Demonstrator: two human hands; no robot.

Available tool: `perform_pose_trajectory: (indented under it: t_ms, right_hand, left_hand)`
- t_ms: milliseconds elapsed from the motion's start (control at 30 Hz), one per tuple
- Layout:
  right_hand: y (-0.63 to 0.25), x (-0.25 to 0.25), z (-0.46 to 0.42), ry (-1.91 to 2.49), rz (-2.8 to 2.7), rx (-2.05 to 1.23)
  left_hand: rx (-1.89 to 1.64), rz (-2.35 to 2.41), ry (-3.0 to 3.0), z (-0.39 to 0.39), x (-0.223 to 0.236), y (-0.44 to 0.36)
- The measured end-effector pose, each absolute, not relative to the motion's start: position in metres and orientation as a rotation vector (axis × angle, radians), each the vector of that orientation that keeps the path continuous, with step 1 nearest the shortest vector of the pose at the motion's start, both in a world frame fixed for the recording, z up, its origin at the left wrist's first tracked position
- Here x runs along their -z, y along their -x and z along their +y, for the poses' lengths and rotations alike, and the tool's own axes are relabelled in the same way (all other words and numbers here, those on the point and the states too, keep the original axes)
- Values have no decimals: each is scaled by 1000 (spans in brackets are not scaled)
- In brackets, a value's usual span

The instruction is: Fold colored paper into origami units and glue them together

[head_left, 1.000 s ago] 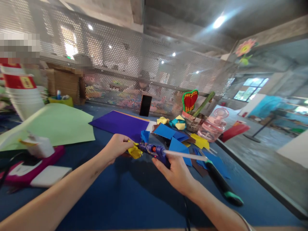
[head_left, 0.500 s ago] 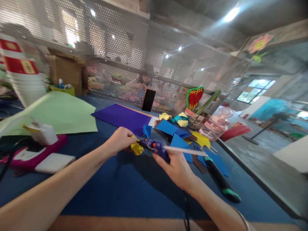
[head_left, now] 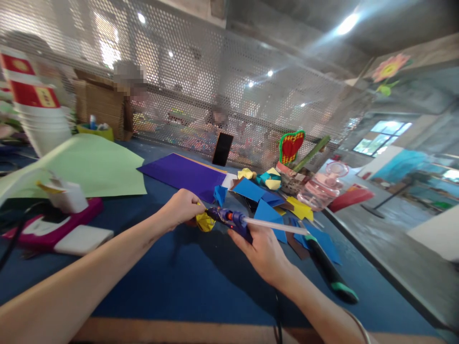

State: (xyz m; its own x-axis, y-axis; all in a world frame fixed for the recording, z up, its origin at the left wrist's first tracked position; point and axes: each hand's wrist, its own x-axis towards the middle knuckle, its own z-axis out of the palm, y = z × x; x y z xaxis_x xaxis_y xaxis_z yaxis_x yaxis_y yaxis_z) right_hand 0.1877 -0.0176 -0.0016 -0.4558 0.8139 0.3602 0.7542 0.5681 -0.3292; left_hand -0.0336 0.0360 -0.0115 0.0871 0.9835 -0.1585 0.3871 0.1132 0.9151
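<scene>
My right hand (head_left: 267,253) is wrapped round a purple hot glue gun (head_left: 237,220), with a long clear glue stick (head_left: 276,225) sticking out of its back. The gun's dark nozzle points left, right by a folded yellow paper piece (head_left: 205,222). Pinched in the fingers of my left hand (head_left: 182,210) is that yellow piece, held above the dark blue table. I cannot tell whether the nozzle touches the paper. A small folded blue paper piece (head_left: 220,194) sits just behind the gun.
Purple sheets (head_left: 186,174) and a green sheet (head_left: 93,167) lie behind and left. Blue paper scraps (head_left: 267,215) and a black-handled scissors-like tool (head_left: 332,272) lie right. A magenta power strip (head_left: 95,210) is left; a phone (head_left: 222,149) leans on the mesh screen. A cord hangs over the front edge.
Both hands, the glue gun and the yellow paper hold almost the same position. The whole view has shifted only slightly.
</scene>
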Motion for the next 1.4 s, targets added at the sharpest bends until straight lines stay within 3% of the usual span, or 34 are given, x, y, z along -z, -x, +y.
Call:
perform_pose_trajectory:
  t_ms: [800,1033,1400]
  right_hand:
    - [-208,-24,-17,1277,-2039,-123]
    - [-269,-40,-27,1498,-1912,0]
    - [-423,-11,-46,1795,-1769,367]
  left_hand:
    - [-879,1477,-1336,39,5,40]
    - [-921,1452,-1352,36,1,43]
    - [-862,1460,-1323,34,-4,43]
